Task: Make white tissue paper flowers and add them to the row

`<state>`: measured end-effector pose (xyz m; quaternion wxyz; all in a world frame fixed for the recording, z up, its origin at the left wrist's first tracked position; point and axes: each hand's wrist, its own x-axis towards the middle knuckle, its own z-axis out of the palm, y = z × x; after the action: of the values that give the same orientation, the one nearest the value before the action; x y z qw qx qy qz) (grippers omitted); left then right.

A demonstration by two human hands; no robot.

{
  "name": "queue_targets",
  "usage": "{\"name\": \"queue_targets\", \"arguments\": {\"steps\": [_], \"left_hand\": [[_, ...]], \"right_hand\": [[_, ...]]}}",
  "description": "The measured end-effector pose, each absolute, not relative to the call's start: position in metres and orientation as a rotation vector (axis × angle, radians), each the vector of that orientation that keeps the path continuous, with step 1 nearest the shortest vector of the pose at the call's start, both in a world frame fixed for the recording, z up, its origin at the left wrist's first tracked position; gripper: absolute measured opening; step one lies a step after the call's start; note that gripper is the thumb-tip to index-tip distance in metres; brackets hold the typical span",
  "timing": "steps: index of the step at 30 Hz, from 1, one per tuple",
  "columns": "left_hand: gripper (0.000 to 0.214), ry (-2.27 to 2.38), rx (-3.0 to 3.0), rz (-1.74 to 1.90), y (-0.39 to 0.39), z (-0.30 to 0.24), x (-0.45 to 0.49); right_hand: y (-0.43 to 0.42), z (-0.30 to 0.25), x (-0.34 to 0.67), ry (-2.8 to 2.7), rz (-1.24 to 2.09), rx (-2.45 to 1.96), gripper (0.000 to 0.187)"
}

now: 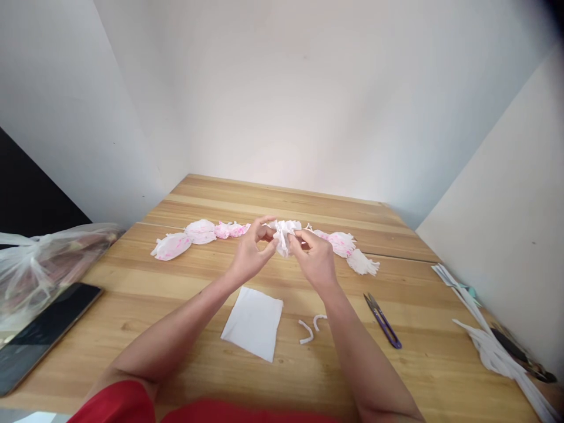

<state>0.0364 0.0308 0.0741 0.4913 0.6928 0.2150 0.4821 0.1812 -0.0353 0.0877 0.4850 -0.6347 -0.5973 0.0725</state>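
Observation:
My left hand [250, 252] and my right hand [315, 258] meet above the middle of the wooden table [396, 376]. Both pinch a small bunched piece of white tissue paper [282, 237] held between them. Behind the hands a row of white and pink paper bundles [200, 233] lies across the table, ending in a white tassel-like piece [362, 263] on the right. Below the hands lies a flat white folded tissue [254, 322]. Two short white strips [311, 329] lie beside it.
Purple-handled snips [382, 320] lie right of my right forearm. White strips or cords [493, 346] are heaped at the right edge. A dark phone [44, 332] and a clear plastic bag [39, 264] sit at the left. White walls enclose the table.

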Motion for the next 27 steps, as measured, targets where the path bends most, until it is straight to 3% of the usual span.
{"name": "queue_targets", "arguments": {"steps": [4,19,27], "left_hand": [[0.039,0.517,1.673,1.189,0.030,0.075,0.036],[0.036,0.504,1.552,1.224,0.033,0.074,0.035],[0.034,0.583,1.698,1.304,0.026,0.079,0.030]], "right_hand": [[-0.039,0.093,0.180,-1.550,0.257,-1.484,0.031],[-0.036,0.095,0.188,-1.328,0.378,-1.484,0.026],[-0.037,0.096,0.182,-1.395,0.237,-1.517,0.024]]}}
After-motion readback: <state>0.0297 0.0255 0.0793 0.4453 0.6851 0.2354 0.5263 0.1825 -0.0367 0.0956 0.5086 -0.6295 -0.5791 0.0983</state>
